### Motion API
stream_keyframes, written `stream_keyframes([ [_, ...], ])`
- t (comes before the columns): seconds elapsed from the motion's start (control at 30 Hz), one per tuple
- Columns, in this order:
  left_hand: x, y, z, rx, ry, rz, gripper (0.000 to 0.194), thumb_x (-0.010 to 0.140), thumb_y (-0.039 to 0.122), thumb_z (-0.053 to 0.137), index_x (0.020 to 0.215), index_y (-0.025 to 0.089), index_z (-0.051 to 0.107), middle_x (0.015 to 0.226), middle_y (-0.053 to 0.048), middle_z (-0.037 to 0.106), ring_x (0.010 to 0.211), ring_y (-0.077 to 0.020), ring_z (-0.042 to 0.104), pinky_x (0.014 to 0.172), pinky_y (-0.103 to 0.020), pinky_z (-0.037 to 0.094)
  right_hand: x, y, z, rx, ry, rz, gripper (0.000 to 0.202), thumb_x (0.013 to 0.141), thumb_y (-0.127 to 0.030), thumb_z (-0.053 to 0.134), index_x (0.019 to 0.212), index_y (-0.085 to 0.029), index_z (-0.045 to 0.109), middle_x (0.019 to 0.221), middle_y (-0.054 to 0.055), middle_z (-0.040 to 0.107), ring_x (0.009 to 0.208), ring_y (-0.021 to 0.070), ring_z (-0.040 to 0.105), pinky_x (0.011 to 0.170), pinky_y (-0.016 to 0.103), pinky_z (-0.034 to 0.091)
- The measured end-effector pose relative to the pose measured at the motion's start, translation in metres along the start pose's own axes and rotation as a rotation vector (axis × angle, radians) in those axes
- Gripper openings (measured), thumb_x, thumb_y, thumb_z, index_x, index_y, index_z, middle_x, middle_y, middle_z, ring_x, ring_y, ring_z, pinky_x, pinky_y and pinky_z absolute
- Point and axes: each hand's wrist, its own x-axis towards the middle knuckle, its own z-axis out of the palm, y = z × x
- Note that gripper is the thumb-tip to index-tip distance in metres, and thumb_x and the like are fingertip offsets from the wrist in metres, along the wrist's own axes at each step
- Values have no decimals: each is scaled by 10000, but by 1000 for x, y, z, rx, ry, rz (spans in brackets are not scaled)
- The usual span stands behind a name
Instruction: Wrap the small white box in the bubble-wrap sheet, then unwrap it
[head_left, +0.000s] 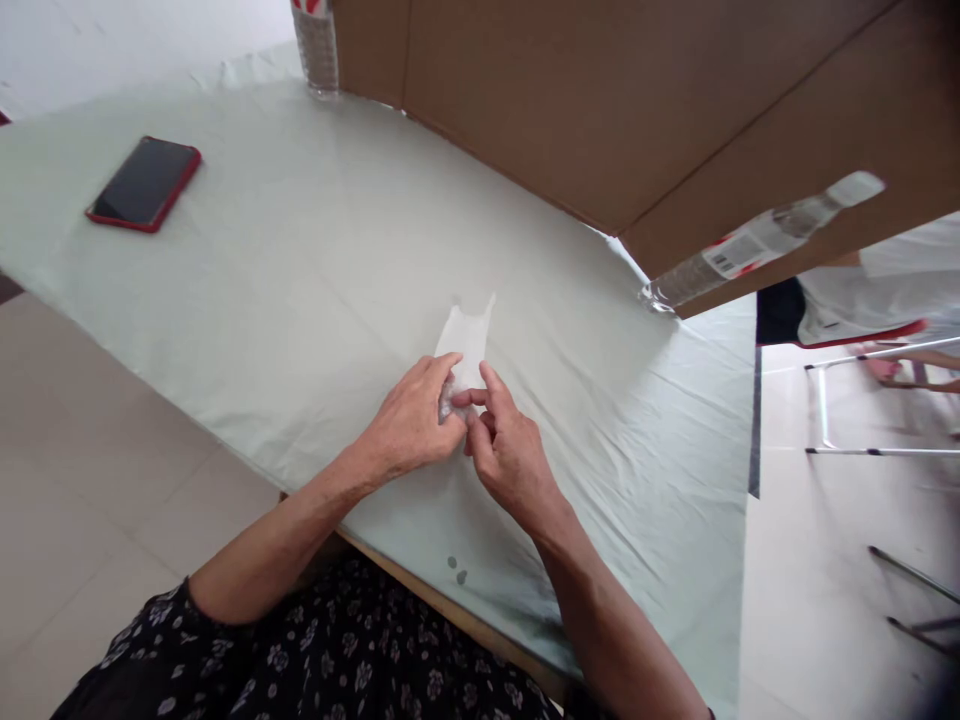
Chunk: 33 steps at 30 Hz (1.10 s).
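Observation:
A strip of white, thin sheet material (468,335) stands out beyond my fingertips, its far end slightly curled up at the corners. At its near end is a small, clear, crinkled piece that looks like plastic (445,402), partly hidden by my fingers. My left hand (416,415) is closed around the left side of this, thumb and fingers bent about it. My right hand (504,430) touches the near end from the right, its fingers curled and one finger laid across the strip. What lies under the fingers is hidden.
A large cardboard panel (525,100) stands across the back, with a water bottle (319,50) at its left and another, tilted-looking bottle (757,245) at its right. A red-cased phone (146,183) lies on the pale green tablecloth (300,250). Metal-framed furniture (885,451) stands beyond the table's right edge.

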Motion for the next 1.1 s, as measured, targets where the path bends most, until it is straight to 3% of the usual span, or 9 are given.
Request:
stream_keyframes([
  [0.17,1,6,3,12,57,-26,479,815,275,652,1277,166,584,1103,-92,626,886,-200,630,858,-371,535,4,1,-7,-32,-61,-61,684,925,-86,364,1579,-196,196,1246,137,722,853,206,741,722,369,596],
  [0.27,1,6,8,53,71,-12,389,859,249,613,1241,175,610,1054,-78,616,885,-197,626,841,-359,533,8,2,-15,24,-128,-21,692,908,-67,349,1572,-193,203,1232,115,735,699,171,720,698,373,602],
  [0.43,1,-2,15,109,89,39,423,840,160,584,1263,191,591,1061,-66,598,915,-195,619,850,-347,529,13,3,-26,221,-232,80,696,894,-81,369,1561,-233,242,1259,92,723,466,87,615,683,371,611],
  [0.5,1,-3,16,122,100,38,440,838,169,591,1277,203,584,1076,-66,591,934,-198,620,846,-340,530,15,6,-28,323,-212,115,638,907,-130,410,1529,-228,312,1221,87,731,481,86,622,659,353,608],
  [0.7,-1,-4,19,148,110,62,430,854,198,602,1283,209,595,1109,-75,571,931,-197,635,840,-340,543,27,31,-25,467,67,207,489,884,-269,563,1364,-206,495,1040,40,735,521,87,610,565,297,555],
  [0.8,-2,-5,20,197,147,104,423,864,188,604,1285,214,606,1157,-92,573,951,-204,647,835,-338,554,35,42,-18,386,53,156,506,877,-253,550,1379,-203,505,1034,37,740,503,77,573,565,294,533],
  [0.97,-2,-6,17,419,158,297,381,915,163,562,1290,197,622,1479,-164,491,995,-224,660,878,-377,558,44,44,-11,208,26,92,529,870,-198,527,1398,-214,533,1012,33,752,520,89,543,589,296,515],
  [1.1,0,-8,14,533,130,430,279,968,172,505,1201,158,658,1361,-125,640,955,-236,665,854,-384,553,44,44,-12,225,7,100,513,879,-232,530,1391,-199,541,992,43,754,525,104,548,583,307,516],
])
